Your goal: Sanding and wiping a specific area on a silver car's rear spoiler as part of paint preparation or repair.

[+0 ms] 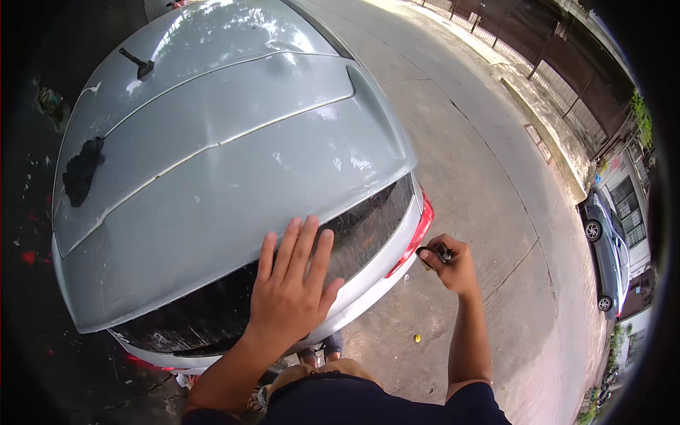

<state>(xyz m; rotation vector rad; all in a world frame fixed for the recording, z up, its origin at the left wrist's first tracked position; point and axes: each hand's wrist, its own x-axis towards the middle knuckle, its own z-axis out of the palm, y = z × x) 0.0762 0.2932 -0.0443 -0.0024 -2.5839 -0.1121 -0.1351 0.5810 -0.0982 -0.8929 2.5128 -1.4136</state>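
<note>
A silver-grey car (pixel 234 170) stands with its rear towards me, its roof and dark rear window (pixel 365 230) in view. My left hand (pixel 294 283) is open, fingers stretched out, over the rear window and the roof's back edge. Whether its palm touches the car, I cannot tell. Off the car's right rear corner, my right hand (pixel 453 265) is closed around a small dark object (pixel 445 253), mostly hidden by the fingers; its kind does not show. Close to that hand is the red tail light (pixel 418 230). Pale streaks mark the window glass.
On the roof lie a black cloth-like piece (pixel 83 172) and a short black antenna (pixel 139 65). A small yellow item (pixel 417 338) lies on the concrete ground (pixel 489 234). Another car (pixel 608 248) is parked far right. A fence (pixel 567 85) runs along the far side.
</note>
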